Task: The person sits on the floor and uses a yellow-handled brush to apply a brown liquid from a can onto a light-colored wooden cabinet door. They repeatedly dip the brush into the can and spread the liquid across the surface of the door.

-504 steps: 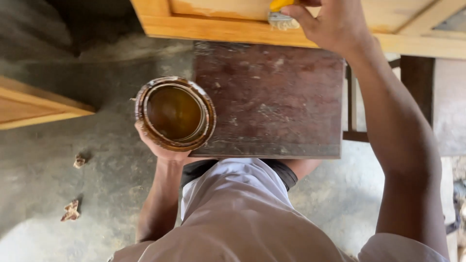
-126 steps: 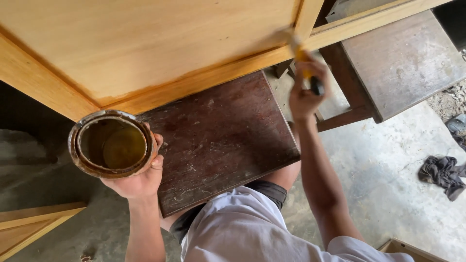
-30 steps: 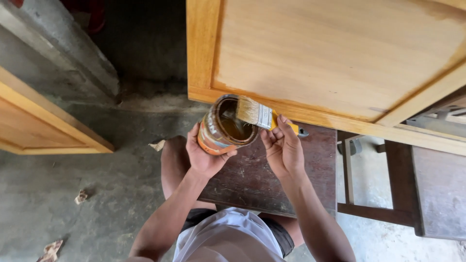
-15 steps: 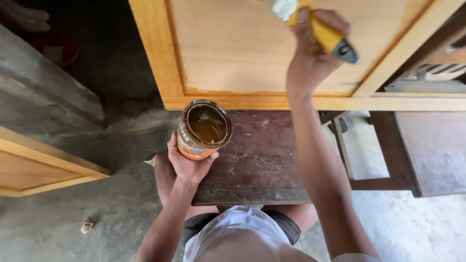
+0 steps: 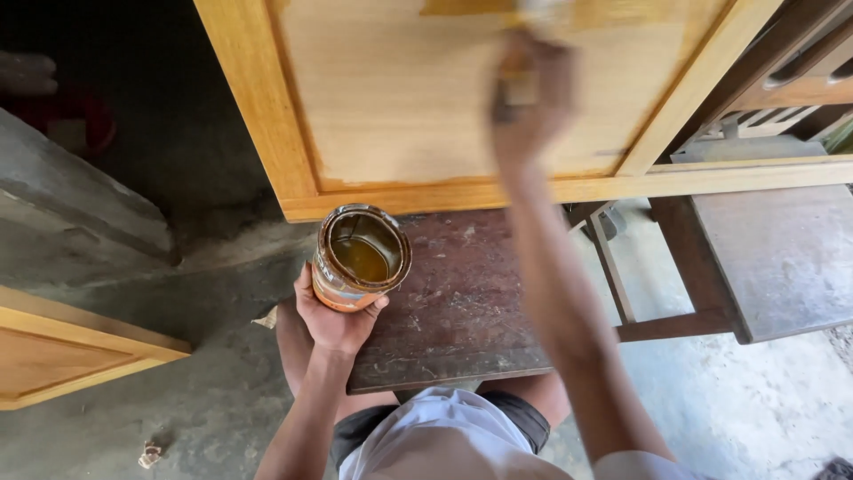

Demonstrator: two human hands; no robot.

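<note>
— Where are my hands right now?

— My left hand (image 5: pixel 330 322) cups an open tin of varnish (image 5: pixel 360 258) from below, fingers wrapped round its side, holding it upright over the near left corner of the dark stool (image 5: pixel 462 302). The amber liquid sits low in the tin. My right hand (image 5: pixel 526 98) is up against the wooden door panel (image 5: pixel 400 98), blurred with motion; it looks closed round a brush handle (image 5: pixel 514 84), though the blur keeps me from telling exactly how the fingers lie.

— And how far along does the coating look?

— I'd judge it partway. The frame of the door (image 5: pixel 258 116) along the left side and the bottom rail reads a deeper, glossy orange, so that seems coated. The flat panel inside is mostly pale and matt, with one darker wet band (image 5: pixel 471 7) across the top edge near the brush (only just in view). Most of the panel face looks left to do.

— Anything else nearby?

— A second wooden panel (image 5: pixel 62 351) lies on the concrete floor (image 5: pixel 204 409) to my left, and a bench (image 5: pixel 773 258) stands to the right.
</note>
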